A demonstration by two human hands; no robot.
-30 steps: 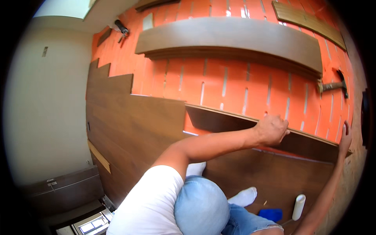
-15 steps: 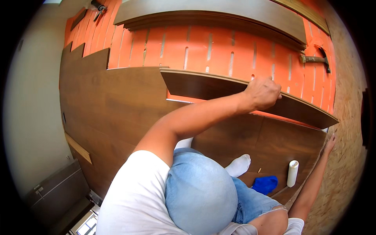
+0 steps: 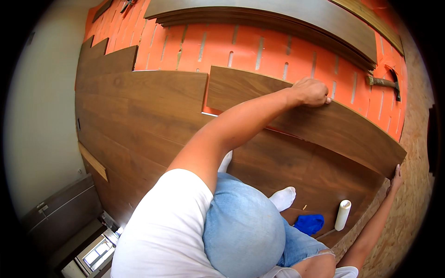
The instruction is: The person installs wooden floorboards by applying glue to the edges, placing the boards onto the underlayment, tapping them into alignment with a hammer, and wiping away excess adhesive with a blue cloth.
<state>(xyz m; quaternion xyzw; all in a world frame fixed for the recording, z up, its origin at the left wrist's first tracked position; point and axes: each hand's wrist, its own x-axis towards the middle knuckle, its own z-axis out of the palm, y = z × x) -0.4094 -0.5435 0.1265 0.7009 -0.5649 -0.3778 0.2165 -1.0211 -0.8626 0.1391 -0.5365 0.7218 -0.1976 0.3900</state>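
The step in hand appears to be fitting one loose brown flooring plank point(image 3: 343, 125) along the laid planks point(image 3: 148, 102); its left end sits just beside them, orange underlay point(image 3: 218, 46) showing between. The left hand point(image 3: 311, 91) grasps its far edge; the right hand point(image 3: 396, 178) is at its right end — whether gripping, one cannot tell. The next move probably calls for lowering and pressing it snug. Counted: one claw hammer point(image 3: 384, 82), one white cylinder point(image 3: 343, 215), one blue cloth point(image 3: 309, 224), one plank stack point(image 3: 264, 14) — its layers uncountable.

You're in a part-floored room, perhaps a home's: orange underlay point(image 3: 243, 51) beyond the laid planks point(image 3: 120, 116), pale wall point(image 3: 41, 116) left of them.
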